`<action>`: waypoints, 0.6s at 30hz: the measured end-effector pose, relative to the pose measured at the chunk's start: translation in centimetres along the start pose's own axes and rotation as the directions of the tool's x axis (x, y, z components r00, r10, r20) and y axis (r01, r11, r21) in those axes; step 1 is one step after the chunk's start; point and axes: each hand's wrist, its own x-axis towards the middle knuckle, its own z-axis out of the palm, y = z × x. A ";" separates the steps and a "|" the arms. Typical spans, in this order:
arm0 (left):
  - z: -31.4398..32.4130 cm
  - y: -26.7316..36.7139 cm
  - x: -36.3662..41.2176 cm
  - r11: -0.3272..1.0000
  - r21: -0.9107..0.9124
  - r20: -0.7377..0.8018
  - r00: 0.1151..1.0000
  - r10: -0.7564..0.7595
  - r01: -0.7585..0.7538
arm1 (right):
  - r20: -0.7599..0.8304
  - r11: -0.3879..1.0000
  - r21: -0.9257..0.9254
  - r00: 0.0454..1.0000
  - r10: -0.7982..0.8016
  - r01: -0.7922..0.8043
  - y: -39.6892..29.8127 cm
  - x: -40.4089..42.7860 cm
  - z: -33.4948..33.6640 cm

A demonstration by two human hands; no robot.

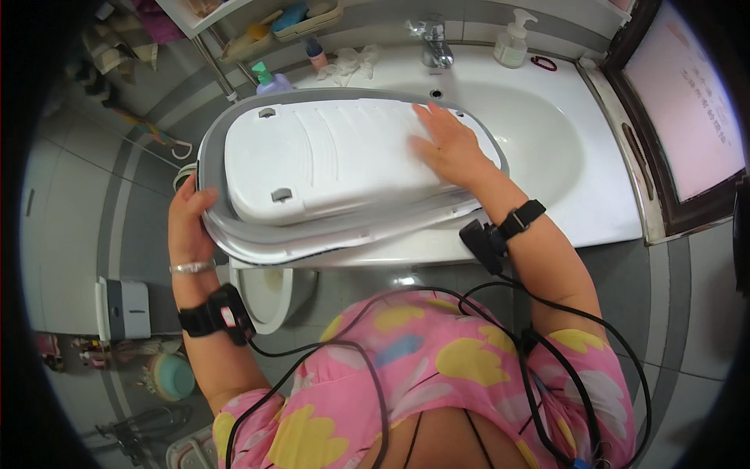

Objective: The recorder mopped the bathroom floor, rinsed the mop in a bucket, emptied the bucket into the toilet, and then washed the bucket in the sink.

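A white and grey folding plastic tub, apparently a baby bathtub, lies bottom up across the white washbasin counter, covering part of the basin. My left hand grips its rim at the left end, thumb on top. Over the right part of the tub's underside is my right hand, fingers spread and blurred; whether the palm touches the plastic is hard to tell. Two grey latches show at the left end of the underside. The tub's inside faces down, hidden from me.
A chrome faucet, a soap pump bottle and a red bracelet are at the back. A lilac bottle stands behind the tub. Below is a toilet. Black cables loop from my wrist devices across my front.
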 end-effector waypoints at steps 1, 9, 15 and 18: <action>0.3 0.2 -0.7 0.998 0.026 0.014 0.998 0.063 -0.063 | -0.007 1.000 -0.001 1.000 0.005 -0.005 -1.4 -0.3 -0.3; 1.1 0.6 -3.7 0.968 -0.071 -0.021 0.970 0.241 -0.242 | -0.181 0.968 0.014 0.952 -0.245 0.252 -5.3 -2.1 -0.3; -3.3 0.5 -6.1 0.944 -0.061 -0.065 0.946 0.319 -0.323 | -0.604 1.000 -0.021 0.796 -0.029 0.021 0.8 -2.6 -3.1; -5.1 -0.2 -6.2 0.940 -0.101 -0.065 0.945 0.322 -0.327 | -0.591 0.945 0.182 0.737 0.327 -0.273 8.4 -4.4 -2.3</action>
